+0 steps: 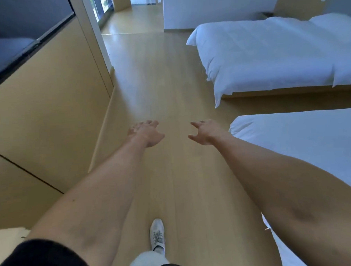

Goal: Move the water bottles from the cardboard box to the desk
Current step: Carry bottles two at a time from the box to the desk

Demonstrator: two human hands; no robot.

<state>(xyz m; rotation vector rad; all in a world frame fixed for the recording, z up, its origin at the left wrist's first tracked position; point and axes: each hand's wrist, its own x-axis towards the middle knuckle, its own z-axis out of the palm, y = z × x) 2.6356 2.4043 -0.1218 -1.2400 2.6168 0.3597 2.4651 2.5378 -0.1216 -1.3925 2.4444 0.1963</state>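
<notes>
Reaching both bare arms fwd over wood floor [168, 88], left hand [145, 132] & right hand [206, 131] spread loose, holding nothing, w/ beds [268, 52] right of them; no bottles, box or desk showing, so progress can't be judged.

A pale wooden floor [164, 88] runs ahead toward a doorway. Two beds with white duvets stand on the right, the far bed [268, 52] and the near bed [313, 142]. Wood-panelled wall [46, 99] lines the left, under a dark screen [13, 39].
</notes>
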